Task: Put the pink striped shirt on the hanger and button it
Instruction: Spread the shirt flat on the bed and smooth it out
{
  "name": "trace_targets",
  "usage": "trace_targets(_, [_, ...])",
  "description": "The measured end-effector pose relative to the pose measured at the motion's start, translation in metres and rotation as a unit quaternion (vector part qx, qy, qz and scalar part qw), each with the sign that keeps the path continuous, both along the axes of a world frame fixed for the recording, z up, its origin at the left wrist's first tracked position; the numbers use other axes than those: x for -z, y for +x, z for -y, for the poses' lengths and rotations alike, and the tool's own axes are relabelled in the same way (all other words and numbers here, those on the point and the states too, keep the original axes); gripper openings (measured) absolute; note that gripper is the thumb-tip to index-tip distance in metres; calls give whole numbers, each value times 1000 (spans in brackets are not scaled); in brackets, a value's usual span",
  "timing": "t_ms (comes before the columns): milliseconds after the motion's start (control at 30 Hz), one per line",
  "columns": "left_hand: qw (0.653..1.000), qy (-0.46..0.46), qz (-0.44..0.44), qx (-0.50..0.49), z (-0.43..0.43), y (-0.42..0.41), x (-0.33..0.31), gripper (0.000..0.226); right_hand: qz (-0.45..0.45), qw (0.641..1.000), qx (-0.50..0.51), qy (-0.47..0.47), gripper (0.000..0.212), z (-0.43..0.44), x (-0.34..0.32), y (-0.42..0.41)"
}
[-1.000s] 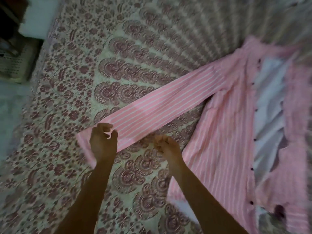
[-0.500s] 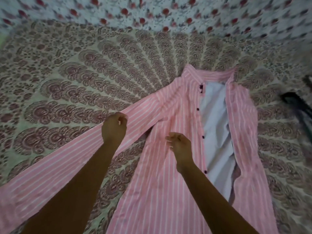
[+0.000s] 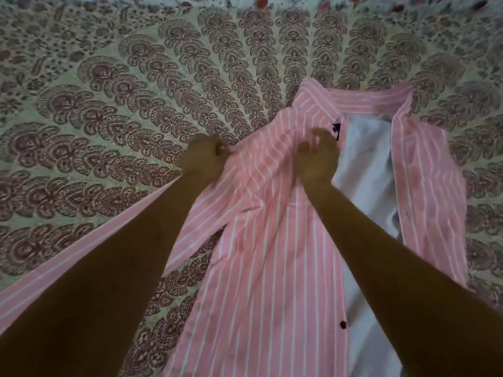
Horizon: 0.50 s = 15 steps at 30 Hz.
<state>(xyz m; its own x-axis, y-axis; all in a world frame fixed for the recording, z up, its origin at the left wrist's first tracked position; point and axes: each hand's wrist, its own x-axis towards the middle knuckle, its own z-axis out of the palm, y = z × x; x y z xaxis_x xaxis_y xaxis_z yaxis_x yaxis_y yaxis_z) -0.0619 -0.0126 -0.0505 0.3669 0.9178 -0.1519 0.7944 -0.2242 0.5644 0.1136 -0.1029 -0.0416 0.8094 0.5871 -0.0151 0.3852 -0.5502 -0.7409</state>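
The pink striped shirt (image 3: pixel 261 268) lies face up and unbuttoned on the bed, collar (image 3: pixel 364 97) at the far end, its pale lining showing in the open front. Dark buttons run down its left front edge. My left hand (image 3: pixel 204 159) is closed on the fabric at the shoulder, where the left sleeve joins the body. My right hand (image 3: pixel 317 159) pinches the front panel just below the collar, beside the opening. The left sleeve stretches toward the lower left under my forearm. No hanger is in view.
A patterned maroon and cream bedspread (image 3: pixel 136 104) covers the whole bed under the shirt. A white cloth with red dots (image 3: pixel 261 0) runs along the far edge.
Both hands have travelled up the shirt from the sleeve cuff to the shoulder and upper front. The view has swung right and moved closer to the collar.
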Motion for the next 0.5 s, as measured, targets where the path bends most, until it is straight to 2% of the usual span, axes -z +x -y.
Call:
trace_targets(133, [994, -28, -71, 72, 0, 31, 1, 36, 109, 990, -15, -90, 60, -44, 7, 39])
trace_targets(200, [994, -81, -29, 70, -15, 31, -2, 30, 119, 983, -37, -133, 68, -62, 14, 53])
trace_targets(267, [984, -161, 70, 33, -40, 21, -8, 26, 127, 976, -49, -170, 73, -76, 19, 62])
trace_targets(300, [978, -183, 104, 7, -53, 14, -11, 27, 140, 970, -54, -192, 72, -80, 19, 66])
trace_targets(367, [973, -186, 132, -19, -75, 6, -12, 25, 160, 958, -77, -228, 55, -91, 19, 75])
trace_targets(433, [979, -161, 123, -25, -91, 6, -7, 22, 163, 950, -97, -249, 39, -103, 15, 81])
trace_targets(500, [986, -122, 112, -36, -100, 12, 0, 23, 154, 954, -89, -243, 38, -112, 10, 83])
